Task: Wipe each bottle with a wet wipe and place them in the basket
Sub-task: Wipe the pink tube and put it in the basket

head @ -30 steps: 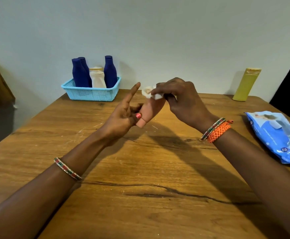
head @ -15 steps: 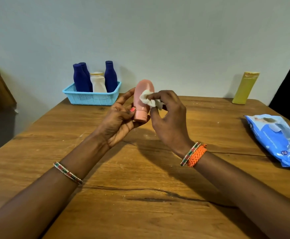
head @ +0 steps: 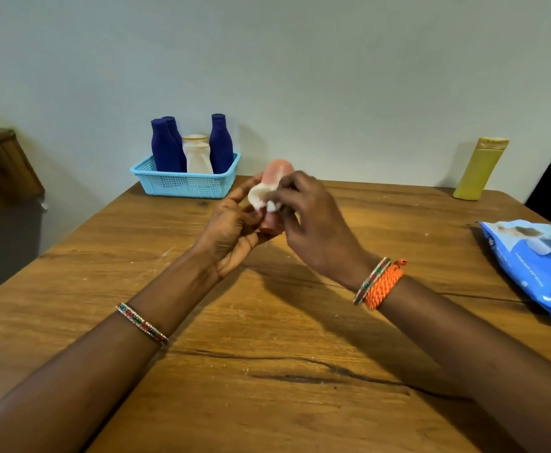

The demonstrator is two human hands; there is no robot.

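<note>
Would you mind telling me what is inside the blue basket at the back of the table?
The basket holds three dark blue bottles and one white bottle, all upright. Its wall covers their bases, so the basket floor and anything small lying there cannot be seen.

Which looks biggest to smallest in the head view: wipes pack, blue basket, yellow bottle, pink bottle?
1. Wipes pack, though nearest the camera and cut off by the frame edge.
2. Blue basket.
3. Yellow bottle.
4. Pink bottle, mostly hidden by the hands, so unsure.
</note>
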